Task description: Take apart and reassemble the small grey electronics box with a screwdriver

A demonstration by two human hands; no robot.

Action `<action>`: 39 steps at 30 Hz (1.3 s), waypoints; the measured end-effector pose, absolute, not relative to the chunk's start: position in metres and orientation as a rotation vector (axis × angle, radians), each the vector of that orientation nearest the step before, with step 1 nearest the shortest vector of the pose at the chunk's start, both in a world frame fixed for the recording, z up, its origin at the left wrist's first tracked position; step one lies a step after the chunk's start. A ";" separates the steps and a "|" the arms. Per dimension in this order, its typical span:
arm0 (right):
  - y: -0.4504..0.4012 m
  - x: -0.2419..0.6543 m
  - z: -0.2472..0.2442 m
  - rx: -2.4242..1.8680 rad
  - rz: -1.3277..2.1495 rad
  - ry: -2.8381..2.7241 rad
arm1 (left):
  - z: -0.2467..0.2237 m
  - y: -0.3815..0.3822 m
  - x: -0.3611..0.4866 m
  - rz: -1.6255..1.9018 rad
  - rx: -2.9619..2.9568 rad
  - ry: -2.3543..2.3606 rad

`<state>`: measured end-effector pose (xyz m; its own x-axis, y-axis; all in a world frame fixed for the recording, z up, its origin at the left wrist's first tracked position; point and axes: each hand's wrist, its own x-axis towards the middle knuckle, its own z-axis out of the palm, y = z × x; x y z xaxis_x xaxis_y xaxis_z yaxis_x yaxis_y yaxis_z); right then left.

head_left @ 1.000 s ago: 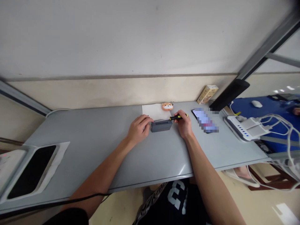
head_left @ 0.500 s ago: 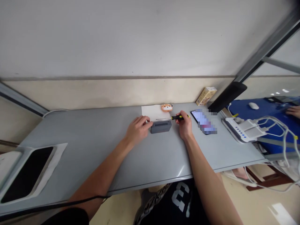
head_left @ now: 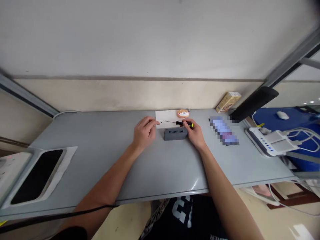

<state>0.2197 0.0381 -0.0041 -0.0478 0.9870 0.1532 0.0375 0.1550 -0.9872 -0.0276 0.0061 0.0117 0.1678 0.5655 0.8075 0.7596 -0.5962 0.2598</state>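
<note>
My right hand (head_left: 195, 133) is wrapped round the black and yellow handle of a screwdriver (head_left: 180, 123). Its thin shaft points left over a sheet of white paper (head_left: 170, 116). Just beyond the tip, a small dark piece (head_left: 161, 122), too small to identify, shows on the paper. My left hand (head_left: 145, 133) has its index finger stretched to the paper's left edge, the other fingers loosely bent and nothing visible in them. Between my hands, a dark grey box (head_left: 175, 134) with a row of vent slots stands on the table, untouched by my left hand.
An orange animal-face case (head_left: 183, 113) sits on the paper. Right of my hands lie a phone (head_left: 225, 130), a carton (head_left: 228, 102) and a charging station (head_left: 265, 143) with cables. A black-screened tablet (head_left: 37, 176) is at the left. The wall (head_left: 112, 95) bounds the table's back.
My left hand has left the grey box and moved up to the paper's edge. The screwdriver has shifted from above the box to over the paper. The camera view has turned slightly left.
</note>
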 end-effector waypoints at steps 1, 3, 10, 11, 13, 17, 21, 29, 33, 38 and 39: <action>0.038 0.220 -0.005 -1.109 1.118 -1.342 | 0.013 0.005 -0.027 -1.444 -2.206 -1.302; 0.038 0.220 -0.006 -1.129 1.142 -1.346 | 0.014 0.003 -0.024 -1.501 -2.158 -1.310; 0.038 0.221 -0.007 -1.101 1.122 -1.432 | 0.017 -0.013 -0.003 -1.406 -2.322 -1.207; 0.038 0.221 -0.007 -1.087 1.120 -1.438 | 0.017 -0.015 0.001 -1.347 -2.391 -1.168; 0.038 0.221 -0.007 -1.066 1.125 -1.426 | 0.018 -0.019 0.007 -1.230 -2.511 -1.111; 0.038 0.223 -0.005 -1.107 1.105 -1.321 | 0.017 -0.019 0.014 -1.124 -2.600 -1.104; 0.040 0.228 -0.002 -1.104 1.152 -1.068 | 0.014 -0.015 0.010 -1.158 -2.584 -1.081; 0.047 0.244 -0.003 -0.863 1.207 -0.589 | 0.019 -0.014 0.002 -1.162 -2.459 -1.190; 0.047 0.245 -0.004 -0.824 1.219 -0.545 | 0.020 -0.015 0.004 -1.106 -2.485 -1.195; 0.046 0.243 -0.003 -0.756 1.258 -0.447 | 0.019 -0.016 0.007 -1.042 -2.536 -1.235; 0.046 0.244 -0.002 -0.754 1.262 -0.443 | 0.019 -0.017 0.007 -1.035 -2.539 -1.245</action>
